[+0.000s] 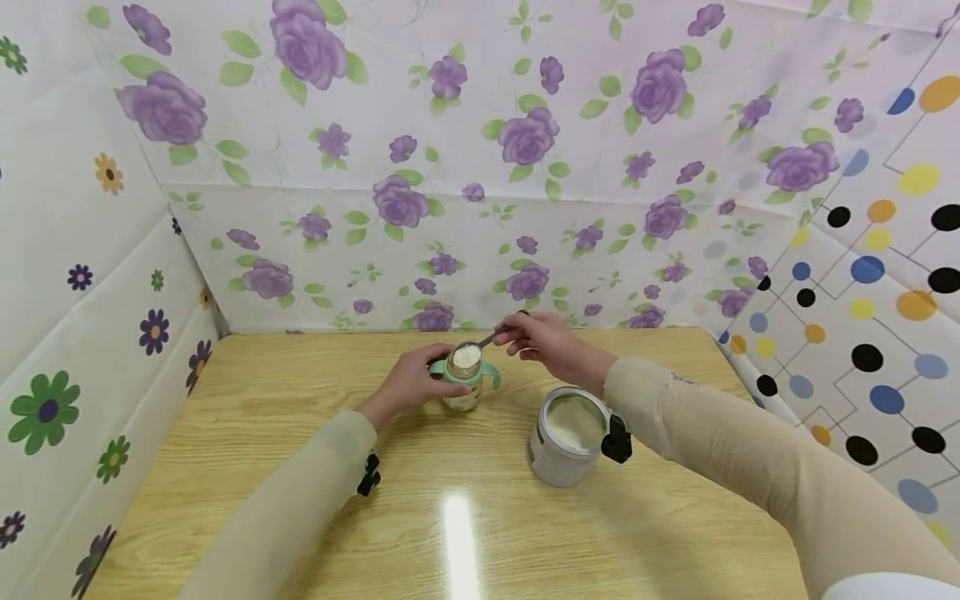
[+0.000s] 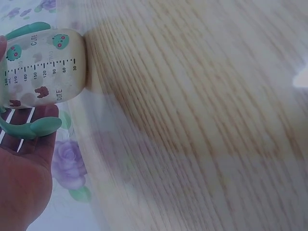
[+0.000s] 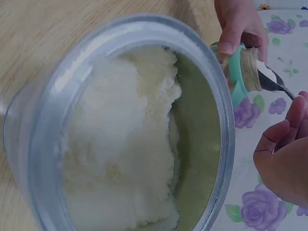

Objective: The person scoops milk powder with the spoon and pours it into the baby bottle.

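Note:
A baby bottle [image 2: 45, 67] with green handles and a printed mL scale stands uncapped on the table. My left hand [image 1: 411, 382] grips it around the neck and one handle, thumb in front. Over the bottle's mouth lies a metal spoon [image 3: 269, 83] heaped with white powder [image 1: 467, 357]. The spoon's handle is pinched between the thumb and fingers of my right hand [image 1: 546, 342]. Below my right wrist sits an open tin [image 1: 558, 467], holding pale milk powder [image 3: 120, 144] that fills much of it in the right wrist view.
The wooden table [image 1: 300, 517] meets a flowered cloth wall [image 1: 465, 258] just behind the bottle. Patterned sheets close off the left and right sides. A bright light reflection lies on the front of the tabletop.

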`<state>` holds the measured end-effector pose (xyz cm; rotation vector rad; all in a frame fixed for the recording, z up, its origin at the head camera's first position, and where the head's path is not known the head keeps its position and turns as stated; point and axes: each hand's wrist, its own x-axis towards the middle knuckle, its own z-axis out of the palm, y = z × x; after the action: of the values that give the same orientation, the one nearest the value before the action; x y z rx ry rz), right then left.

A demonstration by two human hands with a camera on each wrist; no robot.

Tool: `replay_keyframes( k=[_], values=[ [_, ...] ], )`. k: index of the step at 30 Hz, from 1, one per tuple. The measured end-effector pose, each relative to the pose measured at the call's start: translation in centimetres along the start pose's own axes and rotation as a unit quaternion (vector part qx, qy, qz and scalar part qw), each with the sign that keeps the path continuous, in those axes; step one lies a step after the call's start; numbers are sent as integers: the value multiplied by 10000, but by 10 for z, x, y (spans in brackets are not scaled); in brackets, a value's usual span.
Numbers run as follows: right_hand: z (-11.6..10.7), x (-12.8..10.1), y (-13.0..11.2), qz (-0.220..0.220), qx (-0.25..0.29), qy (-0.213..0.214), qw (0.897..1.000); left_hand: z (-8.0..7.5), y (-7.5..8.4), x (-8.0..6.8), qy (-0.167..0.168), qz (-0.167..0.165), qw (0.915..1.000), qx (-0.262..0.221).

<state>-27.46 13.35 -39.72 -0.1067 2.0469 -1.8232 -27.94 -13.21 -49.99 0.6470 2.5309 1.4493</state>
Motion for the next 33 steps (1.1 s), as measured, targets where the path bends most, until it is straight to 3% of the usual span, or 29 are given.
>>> replay_keyframes(
  k=[8,15,25,30,33],
  values=[
    [4,4,2,-186,-686,-7,9975,1,-1,0,8,64,9999,84],
    [9,4,1,-568,-1513,63,9868,1,-1,-1,26,15,9999,123],
    [12,4,0,-938,-1810,85,9790,1,0,-2,28,68,9999,95],
    [11,3,-2,-1163,-2234,-77,9677,1,-1,-1,55,96,9999,126],
    [11,3,-4,-1312,-2648,-164,9552,1,-2,-1,57,94,9998,157]
  ],
)
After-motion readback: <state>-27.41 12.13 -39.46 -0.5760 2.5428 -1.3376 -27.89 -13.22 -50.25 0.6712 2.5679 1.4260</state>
